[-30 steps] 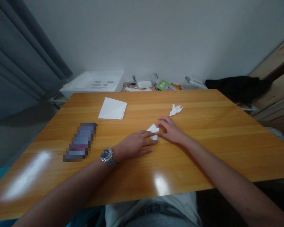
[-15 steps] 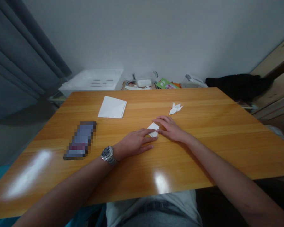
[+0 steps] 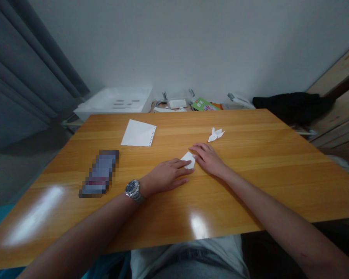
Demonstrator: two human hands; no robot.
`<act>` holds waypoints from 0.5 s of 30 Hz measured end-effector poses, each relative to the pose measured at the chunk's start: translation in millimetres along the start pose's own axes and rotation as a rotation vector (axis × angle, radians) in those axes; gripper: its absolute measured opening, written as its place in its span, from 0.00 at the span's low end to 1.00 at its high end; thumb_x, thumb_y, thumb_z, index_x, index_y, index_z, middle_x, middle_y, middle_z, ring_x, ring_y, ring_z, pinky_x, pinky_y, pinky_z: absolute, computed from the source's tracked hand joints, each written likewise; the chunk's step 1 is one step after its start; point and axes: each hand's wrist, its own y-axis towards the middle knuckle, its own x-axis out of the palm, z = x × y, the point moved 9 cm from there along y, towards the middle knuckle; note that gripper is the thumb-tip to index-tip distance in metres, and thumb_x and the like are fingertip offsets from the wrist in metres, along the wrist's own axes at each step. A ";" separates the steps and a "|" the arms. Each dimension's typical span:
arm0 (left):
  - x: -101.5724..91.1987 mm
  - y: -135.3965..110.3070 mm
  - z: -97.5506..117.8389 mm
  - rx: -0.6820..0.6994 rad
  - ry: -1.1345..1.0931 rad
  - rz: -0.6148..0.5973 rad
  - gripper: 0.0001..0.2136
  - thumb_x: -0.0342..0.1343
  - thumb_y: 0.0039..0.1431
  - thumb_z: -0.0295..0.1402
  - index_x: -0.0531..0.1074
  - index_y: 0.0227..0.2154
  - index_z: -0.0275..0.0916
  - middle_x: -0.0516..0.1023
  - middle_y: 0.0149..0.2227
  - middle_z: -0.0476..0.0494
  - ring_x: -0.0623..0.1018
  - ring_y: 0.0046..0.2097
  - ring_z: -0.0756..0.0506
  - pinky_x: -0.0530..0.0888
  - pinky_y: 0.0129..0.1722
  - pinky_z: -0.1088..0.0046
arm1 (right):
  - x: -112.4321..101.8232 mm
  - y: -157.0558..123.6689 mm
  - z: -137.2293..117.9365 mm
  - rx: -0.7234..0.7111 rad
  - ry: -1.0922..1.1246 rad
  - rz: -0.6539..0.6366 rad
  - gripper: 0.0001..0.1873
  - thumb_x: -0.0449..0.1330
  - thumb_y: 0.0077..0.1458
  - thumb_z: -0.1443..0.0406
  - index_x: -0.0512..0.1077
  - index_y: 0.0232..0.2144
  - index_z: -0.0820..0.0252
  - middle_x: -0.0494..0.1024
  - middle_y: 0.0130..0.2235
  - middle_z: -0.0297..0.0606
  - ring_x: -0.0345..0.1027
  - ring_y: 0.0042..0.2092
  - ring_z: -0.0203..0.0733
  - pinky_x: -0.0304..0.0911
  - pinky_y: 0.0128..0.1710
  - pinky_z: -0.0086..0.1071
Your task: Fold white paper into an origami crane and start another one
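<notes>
A small folded piece of white paper (image 3: 187,157) lies flat on the wooden table, with a few punched holes along its near edge. My left hand (image 3: 167,175), a metal watch on its wrist, rests with fingers stretched over the paper's near part and presses it down. At the paper's right edge is my right hand (image 3: 208,158), its thumb by the edge and its fingers extended just beyond. Behind the right hand stands a white origami bird (image 3: 216,134).
A larger white sheet (image 3: 139,133) with a perforated edge lies at the back left. A phone (image 3: 100,174), its screen blurred, is left of my left hand. Past the far table edge are a white tray (image 3: 113,99), a green booklet (image 3: 205,104) and dark cloth (image 3: 293,104).
My right thumb has shifted slightly up and away along the paper's right edge. My left hand stays over the paper, and the view has tilted a little.
</notes>
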 end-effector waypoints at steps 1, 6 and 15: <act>-0.4 0.4 -0.1 -0.003 0.004 0.002 0.20 0.47 0.72 0.43 0.68 0.62 0.45 0.65 0.67 0.40 0.70 0.63 0.39 0.68 0.64 0.57 | -0.2 0.0 0.1 0.002 -0.007 0.004 0.18 0.53 0.68 0.62 0.71 0.57 0.54 0.71 0.57 0.48 0.62 0.60 0.53 0.59 0.62 0.50; -1.9 -0.5 0.3 0.008 0.000 -0.022 0.21 0.47 0.72 0.44 0.68 0.63 0.45 0.64 0.68 0.40 0.69 0.64 0.39 0.67 0.65 0.57 | 1.1 0.3 0.4 0.001 -0.056 0.012 0.18 0.52 0.68 0.62 0.71 0.57 0.56 0.71 0.57 0.47 0.62 0.60 0.53 0.59 0.61 0.49; -6.6 -3.8 2.8 0.043 -0.039 -0.012 0.21 0.51 0.70 0.43 0.67 0.63 0.48 0.61 0.69 0.42 0.67 0.66 0.39 0.62 0.68 0.56 | -1.3 1.6 3.5 0.043 -0.134 0.055 0.18 0.50 0.69 0.63 0.73 0.56 0.57 0.72 0.57 0.47 0.63 0.59 0.53 0.60 0.61 0.50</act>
